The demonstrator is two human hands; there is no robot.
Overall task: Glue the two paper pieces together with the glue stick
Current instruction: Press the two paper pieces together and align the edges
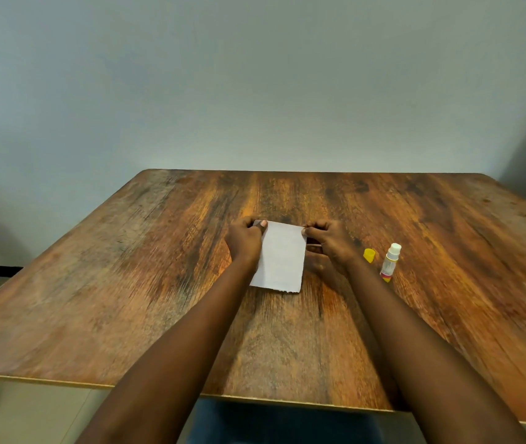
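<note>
Head view: paper (pixel 282 254) flat at mid-counter, seen as one white sheet with a ragged near edge; a second piece underneath not made out. Left hand (pixel 244 240) at the far left corner, fingers (pixel 249 223) curled, thumb on top, pinching the paper. Right hand (pixel 332 241) at the far right corner, fingers (pixel 319 225) curled likewise, thumb tip pinching the edge. Glue stick (pixel 390 262) standing uncapped near the right forearm, yellow cap (pixel 369 255) on the counter (pixel 127 283) just beside it, between stick and hand.

Likely faults from here: skewed join, from pressing down with corners unmatched; wrinkles or trapped air, from pressing only at the far end; toppled stick, from a sweep of the right forearm; dried tip, from leaving the cap off.

Label: white barrel with pink and yellow bands near the base; print too small to read, no brand legible
</note>
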